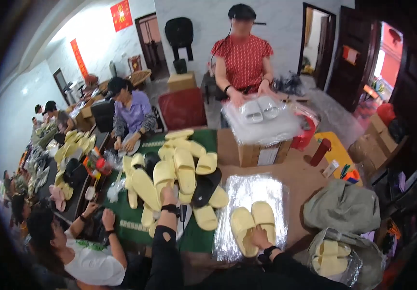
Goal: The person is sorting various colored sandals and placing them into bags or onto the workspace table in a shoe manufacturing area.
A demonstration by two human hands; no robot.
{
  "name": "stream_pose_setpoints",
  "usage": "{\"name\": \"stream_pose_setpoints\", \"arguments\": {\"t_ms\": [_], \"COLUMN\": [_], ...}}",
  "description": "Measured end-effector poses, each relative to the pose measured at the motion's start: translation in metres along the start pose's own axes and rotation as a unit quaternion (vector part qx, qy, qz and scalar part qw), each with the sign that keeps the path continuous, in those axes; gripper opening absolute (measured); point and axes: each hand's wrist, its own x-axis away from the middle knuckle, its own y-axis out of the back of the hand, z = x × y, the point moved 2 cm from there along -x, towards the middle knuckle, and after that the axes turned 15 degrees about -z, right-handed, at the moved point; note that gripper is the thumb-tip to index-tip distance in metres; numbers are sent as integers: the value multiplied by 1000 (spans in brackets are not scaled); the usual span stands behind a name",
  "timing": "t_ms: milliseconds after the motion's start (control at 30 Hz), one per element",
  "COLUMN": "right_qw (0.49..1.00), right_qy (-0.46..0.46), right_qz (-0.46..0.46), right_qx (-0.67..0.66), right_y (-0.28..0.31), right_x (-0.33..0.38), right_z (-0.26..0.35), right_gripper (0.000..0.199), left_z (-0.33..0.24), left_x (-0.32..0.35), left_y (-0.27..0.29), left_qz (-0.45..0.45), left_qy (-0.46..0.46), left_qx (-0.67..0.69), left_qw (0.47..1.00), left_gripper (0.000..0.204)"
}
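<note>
Just ahead of my left hand (168, 195), whose grip I cannot tell, a yellow slipper (163, 172) is pointing lengthwise away.

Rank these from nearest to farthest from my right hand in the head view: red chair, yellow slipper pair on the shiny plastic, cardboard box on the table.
From the right hand:
1. Yellow slipper pair: right at the hand, on the shiny plastic.
2. Cardboard box: ahead, at the table's far side.
3. Red chair: farther ahead, to the left, beyond the table.
</note>
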Motion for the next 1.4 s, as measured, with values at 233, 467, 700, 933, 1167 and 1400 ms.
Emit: {"name": "stream_pose_setpoints", "arguments": {"t_ms": [233, 467, 700, 933, 1167, 1400], "right_qw": [998, 998, 999, 998, 997, 994], "right_qy": [37, 56, 29, 17, 63, 72], "right_qz": [56, 35, 8, 58, 8, 10], "right_qx": [1, -4, -25, -34, -46, -78], "right_y": [-2, 8, -12, 0, 2, 26], "right_x": [-8, -13, -9, -17, -9, -6], "right_z": [28, 40, 15, 26, 25, 48], "right_gripper": [41, 45, 53, 54, 53, 39], "left_z": [98, 85, -35, -38, 28, 96], "left_x": [-75, -102, -32, 57, 185, 265], "left_y": [-20, 8, 43, 45, 11, -10], "left_qz": [-1, -15, -96, -76, 195, 316], "left_qy": [348, 143, 4, -329, -430, -603], "left_qx": [623, 499, 379, 206, 82, -103], "left_qw": [700, 855, 920, 918, 878, 725], "left_gripper": [17, 28, 40, 47, 52, 60]}}
